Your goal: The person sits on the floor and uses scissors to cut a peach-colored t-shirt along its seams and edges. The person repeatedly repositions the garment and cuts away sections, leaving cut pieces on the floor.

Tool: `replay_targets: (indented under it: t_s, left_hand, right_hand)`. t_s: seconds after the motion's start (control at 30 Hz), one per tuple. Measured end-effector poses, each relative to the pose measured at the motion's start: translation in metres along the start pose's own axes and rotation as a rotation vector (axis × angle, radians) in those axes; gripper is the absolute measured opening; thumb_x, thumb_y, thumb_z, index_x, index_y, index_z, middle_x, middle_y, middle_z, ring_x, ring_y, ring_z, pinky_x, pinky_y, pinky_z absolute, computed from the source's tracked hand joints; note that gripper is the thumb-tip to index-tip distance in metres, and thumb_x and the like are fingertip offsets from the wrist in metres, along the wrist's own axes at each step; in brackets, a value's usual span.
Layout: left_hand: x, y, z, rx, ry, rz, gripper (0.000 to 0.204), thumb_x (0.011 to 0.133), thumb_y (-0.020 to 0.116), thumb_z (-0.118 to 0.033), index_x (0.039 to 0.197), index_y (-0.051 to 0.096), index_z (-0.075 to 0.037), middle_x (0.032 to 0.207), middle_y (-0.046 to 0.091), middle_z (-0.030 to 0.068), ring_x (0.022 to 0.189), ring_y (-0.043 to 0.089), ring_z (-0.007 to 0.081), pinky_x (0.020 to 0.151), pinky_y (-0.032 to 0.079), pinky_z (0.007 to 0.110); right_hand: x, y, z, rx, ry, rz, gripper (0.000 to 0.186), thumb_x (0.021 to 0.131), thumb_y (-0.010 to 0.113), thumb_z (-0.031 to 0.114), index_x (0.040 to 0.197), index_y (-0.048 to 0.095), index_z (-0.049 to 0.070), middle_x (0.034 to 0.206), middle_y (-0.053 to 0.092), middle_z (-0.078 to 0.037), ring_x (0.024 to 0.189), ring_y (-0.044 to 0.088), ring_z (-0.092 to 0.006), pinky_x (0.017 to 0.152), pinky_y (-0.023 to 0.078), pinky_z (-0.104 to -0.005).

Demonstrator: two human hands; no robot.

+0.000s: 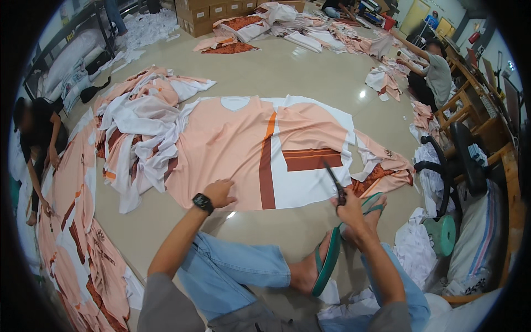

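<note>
My left hand [219, 191], with a black watch on the wrist, rests fingers apart on the lower part of a peach fabric panel [215, 144]. My right hand [348, 207] grips black scissors [334, 180], their blades pointing up over a white panel [304, 188] with a brown, orange-striped band [310, 160]. Peach and white panels lie side by side on the floor, crossed by an orange and brown vertical stripe [267, 160]. A smaller printed peach piece [387, 169] lies to the right, just beyond my sandalled feet.
Fabric piles [135, 138] lie left and at the back [287, 27], near cardboard boxes [202, 14]. Co-workers sit at left [38, 138] and right [437, 77]. A chair [464, 160], sack [473, 238] and green roll [440, 235] line the right; printed pieces [66, 216] spread at lower left.
</note>
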State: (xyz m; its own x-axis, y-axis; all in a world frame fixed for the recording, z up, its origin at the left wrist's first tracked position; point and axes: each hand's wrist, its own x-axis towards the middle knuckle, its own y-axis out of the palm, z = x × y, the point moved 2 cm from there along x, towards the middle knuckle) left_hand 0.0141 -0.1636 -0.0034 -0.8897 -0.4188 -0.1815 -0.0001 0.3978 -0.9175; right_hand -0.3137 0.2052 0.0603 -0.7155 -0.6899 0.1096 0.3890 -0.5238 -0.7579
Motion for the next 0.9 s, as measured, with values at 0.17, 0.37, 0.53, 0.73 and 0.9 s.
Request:
replay_targets:
  t_s: [0.17,0.37,0.53,0.73,0.9]
  left_hand:
    - [0.037,0.033,-0.058,0.066,0.005,0.043,0.108,0.073,0.089,-0.047,0.158,0.035,-0.008,0.166,0.029,0.028,0.152,0.031,0.0464,0.115,0.039,0.063]
    - [0.026,0.052,-0.074,-0.014,-0.093,0.067,0.119,0.07,0.09,-0.053,0.163,0.029,-0.01,0.171,0.014,0.0275,0.159,0.015,0.0461,0.11,0.031,0.082]
    - [0.019,0.058,-0.087,-0.009,-0.098,0.102,0.122,0.071,0.088,-0.055,0.163,0.026,-0.004,0.17,0.014,0.0299,0.159,0.014,0.0474,0.113,0.027,0.08]
    - [0.021,0.052,-0.106,-0.022,0.057,0.079,0.118,0.076,0.087,-0.052,0.163,0.026,-0.001,0.17,0.014,0.0304,0.16,0.011,0.0463,0.119,0.022,0.074]
    - [0.026,0.057,-0.117,-0.002,0.109,0.091,0.119,0.076,0.086,-0.054,0.163,0.025,0.0,0.171,0.014,0.0302,0.16,0.01,0.0452,0.119,0.021,0.075]
  right_hand:
    - [-0.014,0.061,0.031,-0.096,-0.052,0.314,0.055,0.096,0.074,0.031,0.129,0.048,-0.004,0.089,0.068,-0.031,0.085,0.066,-0.0523,0.075,0.051,-0.0544]
    - [-0.018,0.086,0.044,-0.194,0.03,0.407,0.054,0.097,0.07,0.03,0.128,0.045,-0.006,0.094,0.069,-0.034,0.096,0.066,-0.0553,0.082,0.05,-0.0593]
    - [-0.034,0.054,0.047,-0.219,0.173,0.394,0.053,0.095,0.073,0.034,0.121,0.052,-0.007,0.086,0.07,-0.029,0.085,0.069,-0.049,0.077,0.052,-0.055]
    - [-0.078,0.014,0.088,-0.081,0.273,0.399,0.049,0.092,0.08,0.039,0.099,0.065,-0.007,0.071,0.067,-0.014,0.064,0.068,-0.0263,0.06,0.05,-0.0403]
    - [-0.158,0.027,0.102,0.476,0.776,0.64,0.054,0.1,0.069,0.051,0.093,0.067,-0.003,0.066,0.063,-0.007,0.049,0.061,-0.0174,0.045,0.046,-0.0311]
